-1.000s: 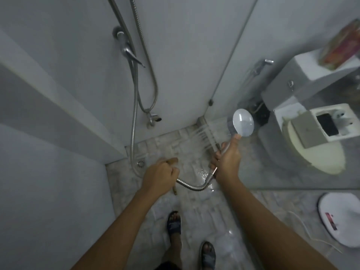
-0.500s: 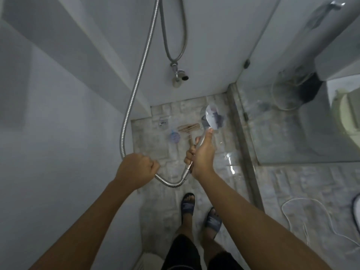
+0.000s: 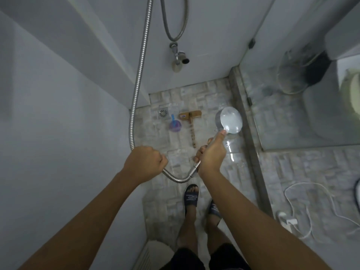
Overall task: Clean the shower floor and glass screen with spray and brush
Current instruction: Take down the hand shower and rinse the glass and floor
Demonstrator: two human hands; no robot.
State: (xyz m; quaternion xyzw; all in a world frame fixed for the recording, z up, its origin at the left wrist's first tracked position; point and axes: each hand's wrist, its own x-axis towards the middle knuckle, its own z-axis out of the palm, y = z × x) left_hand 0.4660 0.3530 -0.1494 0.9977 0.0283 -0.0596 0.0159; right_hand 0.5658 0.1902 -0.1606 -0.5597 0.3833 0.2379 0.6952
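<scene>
Shower floor point(image 3: 206, 98) holds one brush point(image 3: 191, 121); two hands' grips clench one shower head point(image 3: 229, 120) and hose point(image 3: 136, 90).

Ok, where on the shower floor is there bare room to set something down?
Bare tiles lie between the brush handle and the glass screen, under the shower head, and between the hose loop and the feet. It is crowded by the drain, where the scoop and brush lie.

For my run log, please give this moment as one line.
right hand: holds shower head | left hand: grips hose | brush: on floor, untouched
</scene>
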